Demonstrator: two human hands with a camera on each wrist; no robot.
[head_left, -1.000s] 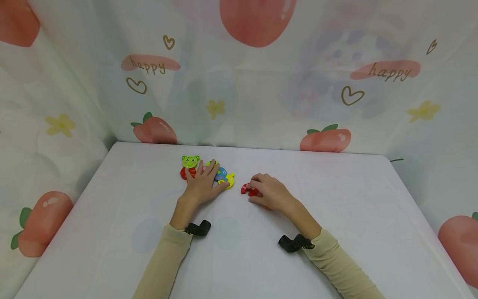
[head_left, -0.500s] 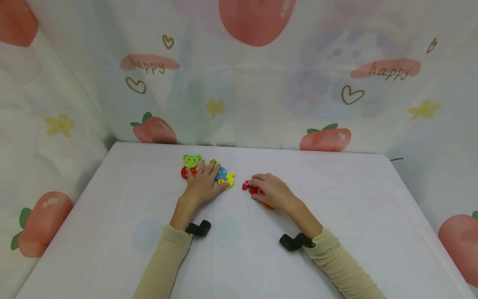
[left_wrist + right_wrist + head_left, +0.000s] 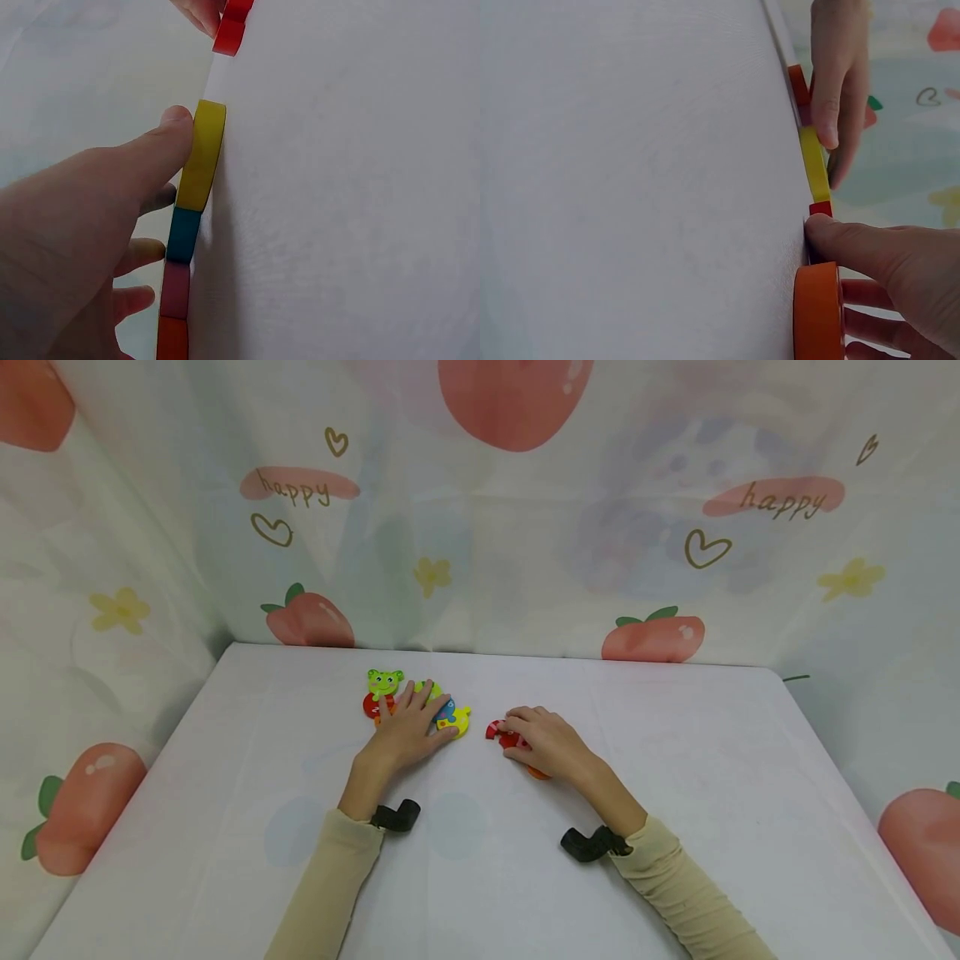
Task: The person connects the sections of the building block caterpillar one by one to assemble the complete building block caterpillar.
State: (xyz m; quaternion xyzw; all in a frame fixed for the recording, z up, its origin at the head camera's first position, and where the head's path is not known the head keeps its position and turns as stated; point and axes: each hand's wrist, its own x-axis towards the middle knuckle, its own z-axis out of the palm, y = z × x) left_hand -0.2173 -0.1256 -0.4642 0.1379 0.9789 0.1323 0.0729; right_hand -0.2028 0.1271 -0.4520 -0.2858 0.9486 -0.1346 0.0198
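Note:
My left hand (image 3: 405, 733) lies over a row of colourful flat puzzle pieces, its fingers spread. A green frog-faced piece (image 3: 385, 682) and a red piece (image 3: 371, 706) show at its left. A blue piece (image 3: 446, 710) and a yellow duck-like piece (image 3: 459, 720) show by its thumb. In the left wrist view the thumb rests on the yellow piece's edge (image 3: 201, 157). To the right, my right hand (image 3: 551, 743) holds a red puzzle piece (image 3: 510, 740) between bent fingers and thumb. An orange piece (image 3: 817, 311) sits under that palm; its face is mostly hidden.
The pieces lie toward the back of a white-covered table (image 3: 465, 877). Behind it hangs a printed cloth backdrop (image 3: 517, 543) with fruit and "happy" lettering. A short gap parts the yellow piece from the red one. Each wrist wears a black camera mount (image 3: 397, 816).
My right hand and its red piece have shifted slightly right, and more orange shows beneath the hand. The left hand stays on its row, with its index finger now covering more of the blue piece.

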